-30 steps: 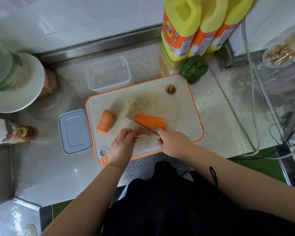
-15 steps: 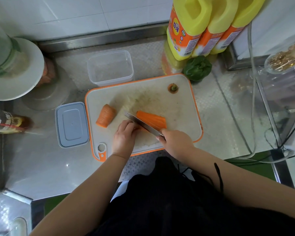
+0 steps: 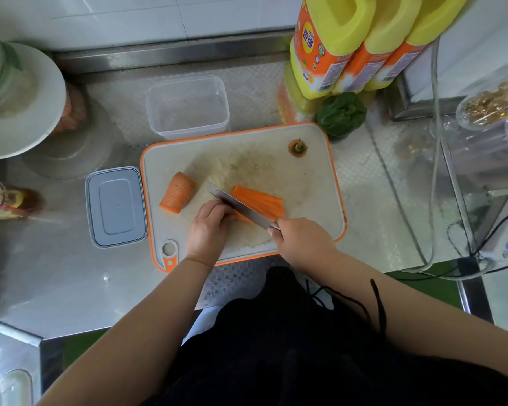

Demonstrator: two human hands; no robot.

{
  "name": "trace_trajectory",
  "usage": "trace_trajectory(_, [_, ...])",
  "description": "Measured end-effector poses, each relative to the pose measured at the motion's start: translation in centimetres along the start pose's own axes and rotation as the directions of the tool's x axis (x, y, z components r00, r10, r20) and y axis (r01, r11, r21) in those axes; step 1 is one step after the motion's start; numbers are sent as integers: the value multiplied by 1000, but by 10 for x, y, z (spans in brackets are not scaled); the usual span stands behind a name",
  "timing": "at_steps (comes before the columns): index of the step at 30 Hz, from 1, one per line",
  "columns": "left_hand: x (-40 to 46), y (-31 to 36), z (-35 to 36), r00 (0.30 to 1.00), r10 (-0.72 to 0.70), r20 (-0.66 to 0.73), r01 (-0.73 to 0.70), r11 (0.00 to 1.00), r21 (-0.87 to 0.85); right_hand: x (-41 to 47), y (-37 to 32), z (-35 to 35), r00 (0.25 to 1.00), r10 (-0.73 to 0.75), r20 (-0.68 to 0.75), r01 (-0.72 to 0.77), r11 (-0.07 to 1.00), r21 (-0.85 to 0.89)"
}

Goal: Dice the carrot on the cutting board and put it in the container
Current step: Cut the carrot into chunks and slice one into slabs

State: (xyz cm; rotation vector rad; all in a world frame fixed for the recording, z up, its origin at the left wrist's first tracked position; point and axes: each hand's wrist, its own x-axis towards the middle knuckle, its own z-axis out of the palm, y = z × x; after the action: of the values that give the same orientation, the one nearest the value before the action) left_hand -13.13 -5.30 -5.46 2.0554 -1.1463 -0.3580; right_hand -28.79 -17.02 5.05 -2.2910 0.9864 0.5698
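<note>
On the orange-rimmed cutting board lie a carrot chunk at the left, a halved carrot piece in the middle and the cut carrot top at the far right. My right hand grips the handle of a knife, whose blade stands on edge between the halved piece and my left hand. My left hand has its fingers curled over a small carrot piece that is mostly hidden under them. The clear container stands behind the board, with nothing in it.
A grey lid lies left of the board. Yellow bottles and a green pepper stand behind its right corner. A white plate and a sauce bottle are at the left, cables and an appliance at the right.
The knife has turned from lying flat on the board to standing on its edge beside my left fingers. My left hand has stayed on the small piece.
</note>
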Motion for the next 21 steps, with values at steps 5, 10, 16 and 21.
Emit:
trace_trajectory(5, [0,-6,2,997,71,-29,-71,997,17,4,-6,-7,999,26,45,-24,999,-44])
trace_trajectory(10, [-2,-8,6,990,122,-77,-122,993,3,6,-14,-8,998,25,65,-22,998,-51])
trace_trajectory(16, [-2,-10,10,984,140,-108,-139,990,15,10,-15,1,995,48,83,-43,997,-57])
trace_trajectory(21, [-4,-8,8,988,125,-91,-121,992,44,17,-15,17,996,40,79,-38,999,-23])
